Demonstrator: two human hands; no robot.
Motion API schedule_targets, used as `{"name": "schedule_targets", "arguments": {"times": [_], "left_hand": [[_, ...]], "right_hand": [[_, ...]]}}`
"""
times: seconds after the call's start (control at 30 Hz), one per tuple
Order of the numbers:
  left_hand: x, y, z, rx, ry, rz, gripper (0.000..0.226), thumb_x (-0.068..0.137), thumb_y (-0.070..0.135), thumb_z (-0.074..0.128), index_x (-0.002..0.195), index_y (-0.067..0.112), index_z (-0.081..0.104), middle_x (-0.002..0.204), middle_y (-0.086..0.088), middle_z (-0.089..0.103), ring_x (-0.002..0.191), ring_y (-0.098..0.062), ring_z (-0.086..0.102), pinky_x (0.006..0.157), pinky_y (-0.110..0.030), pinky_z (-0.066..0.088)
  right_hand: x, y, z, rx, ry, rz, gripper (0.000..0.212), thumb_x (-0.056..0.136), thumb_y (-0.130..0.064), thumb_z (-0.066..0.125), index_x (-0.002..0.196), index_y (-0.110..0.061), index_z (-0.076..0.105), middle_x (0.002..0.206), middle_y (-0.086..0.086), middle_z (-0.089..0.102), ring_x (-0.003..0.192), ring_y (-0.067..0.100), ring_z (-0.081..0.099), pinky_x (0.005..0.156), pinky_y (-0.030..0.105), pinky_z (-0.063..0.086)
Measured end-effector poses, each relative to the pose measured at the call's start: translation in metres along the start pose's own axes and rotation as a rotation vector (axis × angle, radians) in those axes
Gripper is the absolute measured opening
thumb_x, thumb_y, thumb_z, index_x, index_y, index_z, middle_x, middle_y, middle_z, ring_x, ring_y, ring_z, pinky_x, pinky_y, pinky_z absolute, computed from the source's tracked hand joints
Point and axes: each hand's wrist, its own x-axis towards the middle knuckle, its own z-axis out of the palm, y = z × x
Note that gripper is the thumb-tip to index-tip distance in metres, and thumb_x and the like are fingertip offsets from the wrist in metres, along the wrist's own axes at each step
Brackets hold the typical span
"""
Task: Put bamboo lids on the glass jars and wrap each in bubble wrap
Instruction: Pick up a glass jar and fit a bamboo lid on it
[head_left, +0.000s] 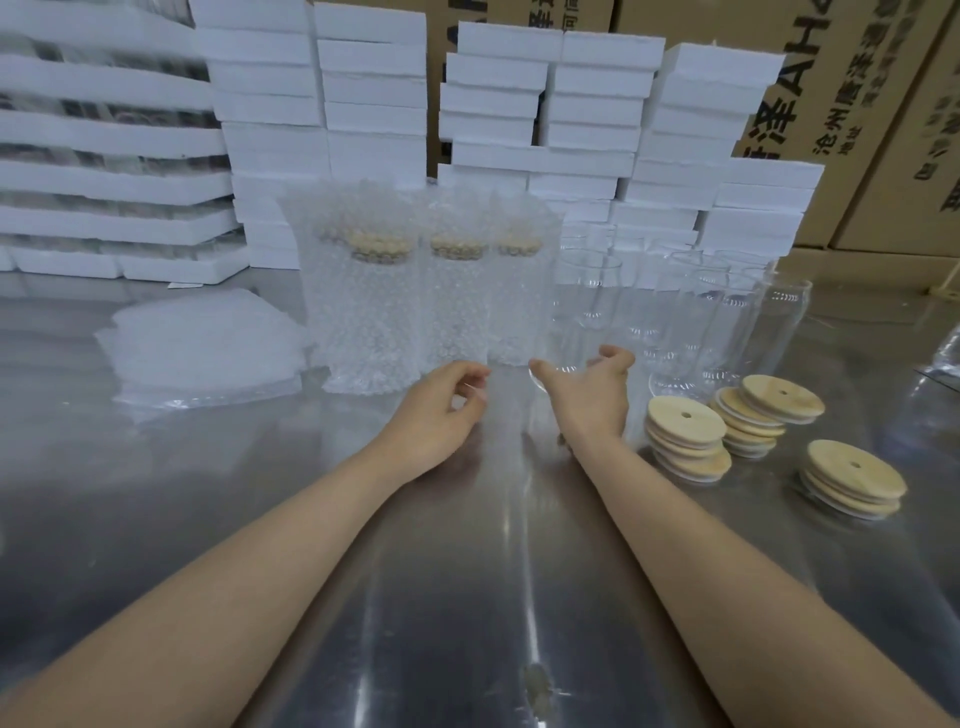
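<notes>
Three lidded jars wrapped in bubble wrap (410, 291) stand in a row at the table's middle, bamboo lids showing through. Right of them stand several bare glass jars (727, 322). Stacks of round bamboo lids (685, 436) lie on the right. A pile of bubble wrap sheets (202, 353) lies on the left. My left hand (441, 410) hovers just in front of the wrapped jars with loosely curled fingers, holding nothing. My right hand (587, 389) reaches with spread fingers toward the nearest bare jar (576, 317), its fingertips at the jar's base.
The steel table (467, 597) has stacks of white foam trays (363, 114) along its back and cardboard boxes (857, 104) behind them on the right. More bamboo lids (852, 483) lie at the far right. A clear plastic bag edge (945, 358) shows at the right border.
</notes>
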Motion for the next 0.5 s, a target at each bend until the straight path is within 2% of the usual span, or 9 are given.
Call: {"name": "schedule_targets", "arguments": {"times": [0.07,0.13,0.2,0.27,0.33,0.4,0.5], "left_hand": [[-0.002,0.003,0.0,-0.063,0.008,-0.005,0.035,0.096,0.022,0.056,0.13,0.015,0.051,0.124,0.003,0.057,0.107,-0.006,0.055,0.082,-0.004,0.038],[-0.003,0.004,-0.001,-0.144,0.003,-0.014,0.049,0.094,0.029,0.059,0.138,0.019,0.041,0.132,0.005,0.05,0.115,-0.003,0.05,0.091,-0.012,0.041],[-0.006,0.005,-0.002,-0.212,-0.015,-0.016,0.064,0.09,0.031,0.064,0.145,0.024,0.032,0.138,0.01,0.044,0.123,0.0,0.045,0.097,-0.018,0.041],[-0.007,0.007,-0.003,-0.27,-0.037,-0.022,0.078,0.085,0.031,0.07,0.148,0.027,0.025,0.141,0.014,0.039,0.128,0.003,0.04,0.099,-0.015,0.04],[-0.008,0.009,-0.004,-0.323,-0.064,-0.037,0.092,0.076,0.039,0.074,0.15,0.03,0.02,0.143,0.016,0.036,0.131,0.004,0.037,0.1,-0.015,0.038],[-0.009,0.01,-0.005,-0.382,-0.077,-0.054,0.105,0.066,0.046,0.077,0.15,0.032,0.016,0.145,0.015,0.034,0.132,0.002,0.038,0.102,-0.019,0.037],[-0.009,0.009,-0.007,-0.444,-0.071,-0.087,0.111,0.063,0.04,0.079,0.15,0.03,0.011,0.146,0.01,0.034,0.131,-0.003,0.042,0.093,-0.015,0.044]], "right_hand": [[-0.005,-0.004,-0.003,0.127,-0.059,-0.043,0.078,0.073,-0.044,0.079,0.128,-0.012,0.033,0.119,0.002,0.053,0.104,0.022,0.057,0.085,0.029,0.04],[-0.009,-0.008,-0.003,0.237,-0.169,-0.071,0.07,0.077,-0.045,0.077,0.123,-0.016,0.034,0.111,-0.004,0.057,0.092,0.015,0.058,0.078,0.026,0.043],[-0.013,-0.011,-0.003,0.323,-0.286,-0.093,0.061,0.081,-0.043,0.074,0.121,-0.017,0.036,0.104,-0.006,0.059,0.071,0.01,0.055,0.06,0.019,0.045],[-0.016,-0.011,-0.003,0.375,-0.368,-0.118,0.053,0.084,-0.038,0.072,0.12,-0.017,0.04,0.1,-0.007,0.059,0.054,0.006,0.051,0.047,0.015,0.041],[-0.017,-0.011,-0.003,0.398,-0.454,-0.149,0.044,0.087,-0.032,0.07,0.118,-0.018,0.042,0.102,-0.004,0.059,0.047,0.003,0.051,0.047,0.015,0.042],[-0.017,-0.009,-0.002,0.394,-0.567,-0.17,0.033,0.089,-0.031,0.067,0.113,-0.022,0.044,0.101,-0.004,0.059,0.049,0.004,0.055,0.05,0.018,0.045],[-0.02,-0.009,-0.002,0.387,-0.693,-0.19,0.034,0.085,-0.034,0.071,0.107,-0.026,0.046,0.092,-0.007,0.061,0.055,0.006,0.06,0.054,0.019,0.047]]}}
